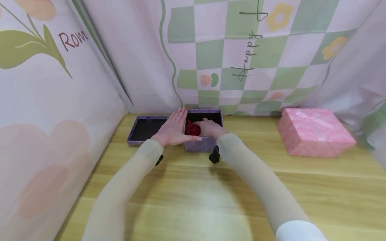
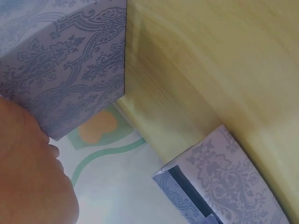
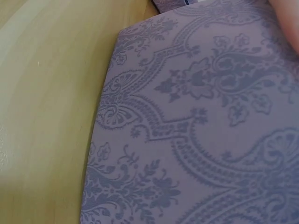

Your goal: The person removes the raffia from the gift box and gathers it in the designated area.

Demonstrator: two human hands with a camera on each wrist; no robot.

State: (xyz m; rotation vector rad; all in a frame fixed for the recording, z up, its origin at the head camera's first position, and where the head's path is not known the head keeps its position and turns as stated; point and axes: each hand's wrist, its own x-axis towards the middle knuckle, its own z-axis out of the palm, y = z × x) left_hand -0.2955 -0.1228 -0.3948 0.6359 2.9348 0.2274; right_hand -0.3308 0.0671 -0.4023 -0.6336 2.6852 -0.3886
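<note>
A purple patterned box (image 1: 199,146) stands uncovered at the back of the table, with a black inside. Red shredded filler (image 1: 192,128) lies in its left part. My left hand (image 1: 174,130) rests against the box's left side, fingers straight, with the thumb across the front rim. Reaching over the front rim, my right hand (image 1: 210,128) is inside the box and touches the filler; its fingers are partly hidden. The left wrist view shows the box's patterned side (image 2: 79,70) beside the palm. In the right wrist view the box wall (image 3: 187,116) fills most of the picture.
Left of the box, the purple lid (image 1: 147,130) lies with its black inside up. A pink gift box (image 1: 319,134) with a ribbon stands at the right on the wooden table (image 1: 193,201). Printed curtains (image 1: 208,57) hang behind and at the left.
</note>
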